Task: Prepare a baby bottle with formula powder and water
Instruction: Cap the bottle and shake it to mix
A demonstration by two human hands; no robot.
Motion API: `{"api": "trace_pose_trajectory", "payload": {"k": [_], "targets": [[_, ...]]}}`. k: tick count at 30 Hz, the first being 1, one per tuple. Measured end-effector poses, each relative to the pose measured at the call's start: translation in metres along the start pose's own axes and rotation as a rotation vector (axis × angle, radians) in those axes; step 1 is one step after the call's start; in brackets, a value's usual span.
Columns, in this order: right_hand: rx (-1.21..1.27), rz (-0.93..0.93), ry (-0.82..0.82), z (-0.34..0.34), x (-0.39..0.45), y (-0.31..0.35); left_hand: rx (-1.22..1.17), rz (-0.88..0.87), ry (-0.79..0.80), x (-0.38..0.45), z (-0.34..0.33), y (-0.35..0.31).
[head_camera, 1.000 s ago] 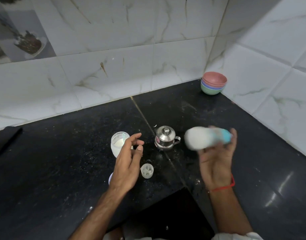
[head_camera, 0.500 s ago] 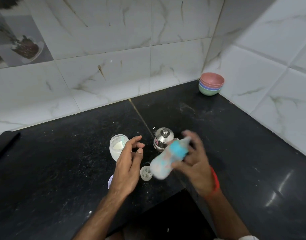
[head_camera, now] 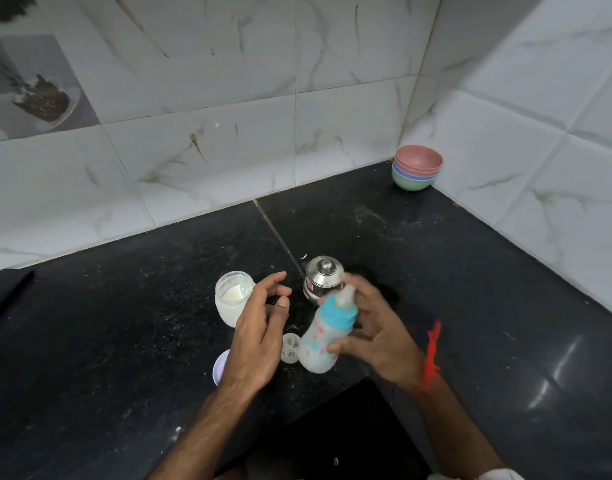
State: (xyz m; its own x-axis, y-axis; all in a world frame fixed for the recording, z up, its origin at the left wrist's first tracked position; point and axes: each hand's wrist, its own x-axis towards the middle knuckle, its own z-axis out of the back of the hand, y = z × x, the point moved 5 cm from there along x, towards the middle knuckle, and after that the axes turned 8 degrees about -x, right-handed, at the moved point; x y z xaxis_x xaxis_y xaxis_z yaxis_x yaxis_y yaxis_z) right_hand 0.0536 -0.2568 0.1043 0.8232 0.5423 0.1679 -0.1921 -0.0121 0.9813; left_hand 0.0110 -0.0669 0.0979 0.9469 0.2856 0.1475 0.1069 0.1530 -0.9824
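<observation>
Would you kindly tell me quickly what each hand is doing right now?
Left hand: open, fingers loosely spread, holding nothing.
Right hand: holds the baby bottle, tilted, above the counter.

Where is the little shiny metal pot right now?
The metal pot stands on the black counter near the middle of the head view, just behind the baby bottle, right of the powder jar.

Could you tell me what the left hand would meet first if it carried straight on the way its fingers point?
Probably the lidded stainless-steel pot: the left hand points its fingers up-right towards it. The hand seems raised above the black stone counter, so depth is uncertain.
</observation>
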Motion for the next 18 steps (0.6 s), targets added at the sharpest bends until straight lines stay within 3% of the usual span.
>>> {"api": "trace_pose_trajectory", "payload": {"k": [3,6,8,10,13,14,16,18], "targets": [[0.739,0.042,-0.467,0.025,-0.003,-0.003,-0.010,0.001,-0.016,0.002,0.003,-0.001],[1.275,0.075,-0.724,0.044,-0.006,-0.017,0.001,0.021,-0.018,0.000,0.004,0.001],[1.161,0.054,-0.709,0.042,-0.006,-0.019,0.003,0.016,-0.010,-0.001,0.003,0.001],[0.751,0.063,-0.548,0.035,-0.005,-0.007,0.004,0.013,-0.003,-0.002,0.000,0.000],[-0.073,0.017,-0.006,0.010,0.000,0.007,0.008,-0.002,0.010,-0.001,-0.004,0.000],[-0.207,-0.017,0.115,0.004,0.000,0.005,0.011,-0.004,0.016,-0.001,-0.005,0.000],[-0.177,0.014,0.029,0.008,0.000,0.013,0.011,-0.004,0.018,0.000,-0.004,-0.001],[0.243,0.090,-0.310,0.026,-0.002,0.018,0.008,0.005,0.011,0.000,-0.001,-0.001]]}}
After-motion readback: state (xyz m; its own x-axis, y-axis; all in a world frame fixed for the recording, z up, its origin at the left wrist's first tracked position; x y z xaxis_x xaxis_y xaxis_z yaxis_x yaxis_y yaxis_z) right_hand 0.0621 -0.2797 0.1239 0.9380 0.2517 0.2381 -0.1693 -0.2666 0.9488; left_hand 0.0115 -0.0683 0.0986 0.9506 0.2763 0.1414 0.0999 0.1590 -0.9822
